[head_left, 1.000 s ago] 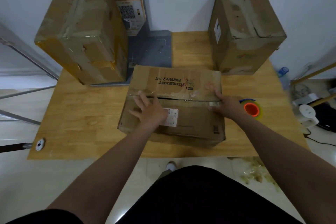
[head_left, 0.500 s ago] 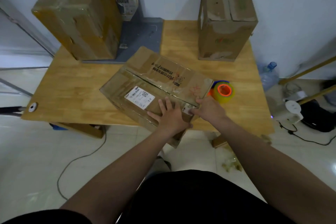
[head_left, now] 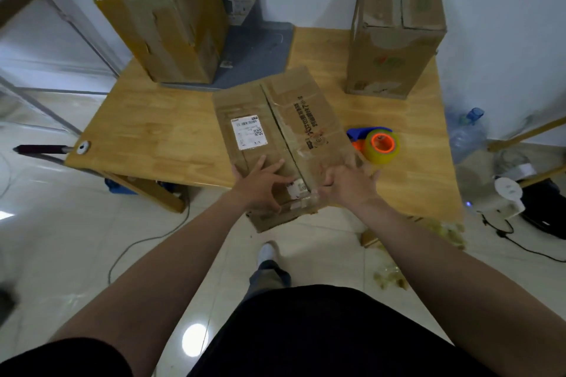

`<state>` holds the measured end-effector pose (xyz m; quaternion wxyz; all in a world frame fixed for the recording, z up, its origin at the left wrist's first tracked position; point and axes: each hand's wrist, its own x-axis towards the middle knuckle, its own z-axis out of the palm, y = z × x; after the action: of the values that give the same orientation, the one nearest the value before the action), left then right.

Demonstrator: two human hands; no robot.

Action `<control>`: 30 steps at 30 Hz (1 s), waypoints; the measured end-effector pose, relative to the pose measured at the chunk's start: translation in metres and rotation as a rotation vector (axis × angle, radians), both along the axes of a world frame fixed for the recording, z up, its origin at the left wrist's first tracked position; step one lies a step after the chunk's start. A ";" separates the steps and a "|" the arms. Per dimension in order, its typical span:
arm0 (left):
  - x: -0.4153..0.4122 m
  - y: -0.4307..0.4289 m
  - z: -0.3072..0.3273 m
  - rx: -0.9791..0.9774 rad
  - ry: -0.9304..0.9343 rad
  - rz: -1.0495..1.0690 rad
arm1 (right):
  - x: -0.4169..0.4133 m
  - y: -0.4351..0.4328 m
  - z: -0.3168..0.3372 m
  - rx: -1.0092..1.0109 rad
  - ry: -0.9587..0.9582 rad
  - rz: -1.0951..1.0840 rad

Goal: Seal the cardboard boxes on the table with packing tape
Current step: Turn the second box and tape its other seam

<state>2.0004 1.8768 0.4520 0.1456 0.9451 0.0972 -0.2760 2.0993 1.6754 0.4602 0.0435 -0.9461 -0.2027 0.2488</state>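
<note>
So both hands are at the near end of the flat brown cardboard box [head_left: 301, 107], the end that hangs out past the edge of the light wooden table [head_left: 159, 138]. Left hand [head_left: 260, 185] is lying on the top panel with fingers spread and straight, pressing down, not wrapped round anything. Right hand [head_left: 349, 185] is on the box's near right corner. It's a bit blurry, but the fingers look stretched out and I can't see it holding anything. The centre seam [head_left: 281, 131] starts between the two hands and runs away from them, with something glossy along it that looks like clear tape. A white shipping label [head_left: 248, 132] sits just ahead of the left fingertips. My read is we're at the rub-the-tape-end-down stage on this box, or squaring it up for another strip. The yellowish tape roll with an orange core on a blue dispenser [head_left: 382, 146] is just beyond the right fingertips, so next is probably an easy right-hand reach while the left pins the box. Well past both hands stand a tall tape-wrapped cardboard box [head_left: 165, 18] beyond the left and a tall plain brown one [head_left: 395, 40] beyond the right. Can't tell if that last one's sealed yet.
</note>
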 end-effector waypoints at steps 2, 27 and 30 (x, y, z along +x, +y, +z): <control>-0.004 0.015 -0.001 -0.022 -0.063 0.090 | 0.003 0.003 0.007 0.088 -0.004 0.017; 0.082 0.121 0.029 -0.151 -0.364 0.475 | 0.085 0.079 0.031 0.502 0.008 -0.182; 0.100 0.123 0.005 -0.162 -0.283 0.525 | 0.110 0.096 0.005 0.414 0.039 -0.144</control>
<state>2.1004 1.9997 0.4575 0.2987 0.9020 0.2945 -0.1016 2.2090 1.7712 0.4654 0.2585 -0.9240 -0.1806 0.2164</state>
